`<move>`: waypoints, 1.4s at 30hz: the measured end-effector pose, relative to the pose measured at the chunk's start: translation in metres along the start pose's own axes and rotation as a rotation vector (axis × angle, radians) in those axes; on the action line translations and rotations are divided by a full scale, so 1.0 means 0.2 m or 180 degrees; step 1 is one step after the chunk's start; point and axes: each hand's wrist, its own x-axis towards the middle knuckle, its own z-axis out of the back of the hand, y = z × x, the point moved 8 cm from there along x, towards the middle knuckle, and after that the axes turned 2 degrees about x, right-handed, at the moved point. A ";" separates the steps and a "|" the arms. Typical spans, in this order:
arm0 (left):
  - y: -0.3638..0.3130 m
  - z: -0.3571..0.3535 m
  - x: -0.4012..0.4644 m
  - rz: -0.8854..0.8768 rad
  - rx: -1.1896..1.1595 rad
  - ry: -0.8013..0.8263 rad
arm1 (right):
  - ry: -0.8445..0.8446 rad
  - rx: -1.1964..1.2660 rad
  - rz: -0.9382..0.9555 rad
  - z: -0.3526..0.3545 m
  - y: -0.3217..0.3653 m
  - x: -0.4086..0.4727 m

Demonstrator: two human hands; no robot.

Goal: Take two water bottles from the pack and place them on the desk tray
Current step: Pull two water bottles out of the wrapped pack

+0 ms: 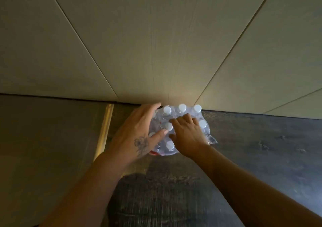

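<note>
Leaning over the pack (179, 129), which sits on the dark floor (252, 139) against the wall at 12 o'clock. Left hand (139, 132) spreads flat at its 9 o'clock side, probably to steady it; right hand (188, 136) digs curled fingers into the wrap, no bottle gripped yet. No tray visible.

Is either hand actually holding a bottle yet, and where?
No bottle is lifted. Both hands rest on the wrapped pack: left hand over its left side, right hand on top, fingers at the plastic.
</note>
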 end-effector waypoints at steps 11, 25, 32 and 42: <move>0.15 -0.04 0.11 -0.0098 -0.0102 0.0093 | -0.0372 -0.0425 0.0255 0.00 0.07 0.09; 0.02 -0.10 0.19 -0.0092 -0.0967 0.0218 | -0.1785 0.1815 0.0181 0.99 -0.04 -0.09; -0.01 -0.11 0.21 -0.0092 -0.1255 -0.0027 | -0.1845 0.2140 0.0379 1.21 0.03 -0.11; 0.00 -0.03 0.24 0.0154 -0.1110 -0.0469 | -0.2137 0.2145 0.0146 1.12 -0.09 -0.08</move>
